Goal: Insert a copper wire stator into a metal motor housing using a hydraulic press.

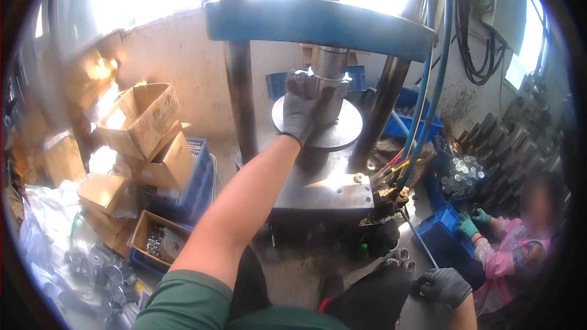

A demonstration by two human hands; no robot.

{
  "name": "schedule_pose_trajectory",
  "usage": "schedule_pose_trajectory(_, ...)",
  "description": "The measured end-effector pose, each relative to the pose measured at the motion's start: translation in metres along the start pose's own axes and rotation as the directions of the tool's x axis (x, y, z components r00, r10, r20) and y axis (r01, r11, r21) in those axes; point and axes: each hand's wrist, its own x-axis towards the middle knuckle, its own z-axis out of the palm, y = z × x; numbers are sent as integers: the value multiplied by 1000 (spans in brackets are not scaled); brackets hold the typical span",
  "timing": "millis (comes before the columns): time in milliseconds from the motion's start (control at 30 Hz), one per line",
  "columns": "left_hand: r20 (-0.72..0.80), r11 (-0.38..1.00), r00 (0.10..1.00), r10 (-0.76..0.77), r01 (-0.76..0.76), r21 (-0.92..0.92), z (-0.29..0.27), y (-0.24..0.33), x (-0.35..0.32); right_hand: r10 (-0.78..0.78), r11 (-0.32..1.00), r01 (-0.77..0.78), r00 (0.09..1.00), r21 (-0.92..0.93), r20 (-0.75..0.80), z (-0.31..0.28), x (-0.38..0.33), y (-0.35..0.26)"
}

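Note:
My left hand (301, 105), in a grey glove, reaches into the press with its fingers closed against a shiny metal cylinder (334, 109). The cylinder stands upright on a round metal plate (287, 123), directly below the press ram (331, 61). The hand hides part of the cylinder and its top edge. Low on the right, my right hand (447, 286), also grey-gloved, is closed at the end of a thin lever rod (419, 239) that slants down from the press's side.
The press has a blue crossbeam (318, 24) and thick columns. Cardboard boxes (137, 119) are stacked at left, above a small box of metal parts (160, 241). Hoses (441, 85) hang at right. A co-worker in pink (504, 256) with green gloves sits by a blue crate (437, 232).

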Motion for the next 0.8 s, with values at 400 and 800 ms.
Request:
schedule_pose_trajectory(400,145,574,986,81,-165,802,6,44,43,-118,985,155,923,73,-366,-87,7,-24)
schedule_pose_trajectory(800,387,607,918,-90,-257,752,12,101,59,-450,858,367,875,-359,-179,-92,15,-6)
